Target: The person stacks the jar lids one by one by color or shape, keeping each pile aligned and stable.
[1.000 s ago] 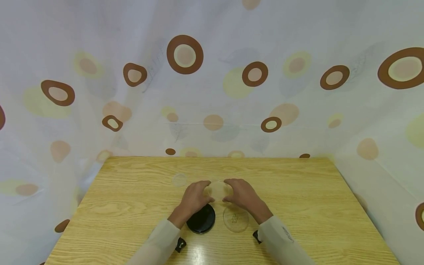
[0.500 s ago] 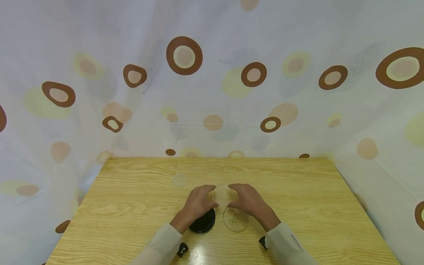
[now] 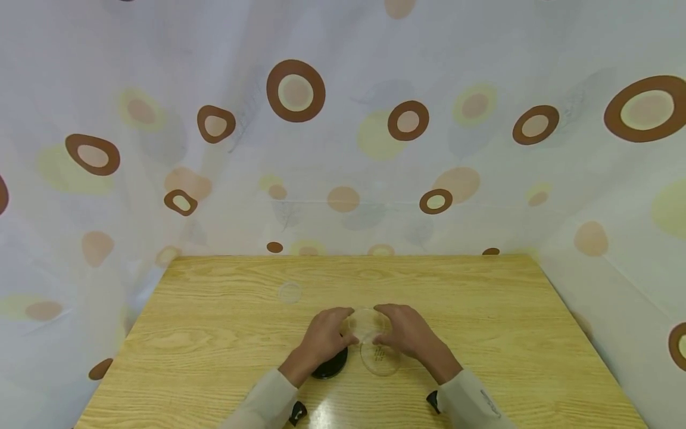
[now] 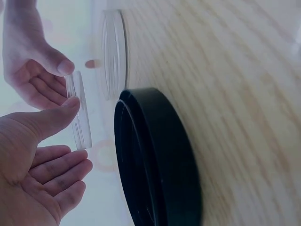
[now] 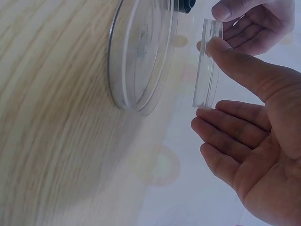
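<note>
Between both hands a small clear petri dish (image 3: 367,322) is held up above the table. My left hand (image 3: 324,335) pinches its left edge, thumb on the near side and fingers across. On the opposite edge my right hand (image 3: 406,331) pinches likewise. In the left wrist view the held petri dish (image 4: 81,115) looks like a thin transparent band. A larger clear petri dish (image 3: 380,360) with printed marks lies on the table just below, partly covered by the held one. Left of it sits a black round dish (image 3: 330,365), partly hidden by my left hand.
Farther back on the wooden table (image 3: 214,333) lies a small clear disc (image 3: 290,292). A white curtain (image 3: 343,149) with brown and yellow circles hangs behind the table and along both sides.
Both hands have drawn the held petri dish nearer to the body and a little to the right. It has come over the far edge of the larger clear dish.
</note>
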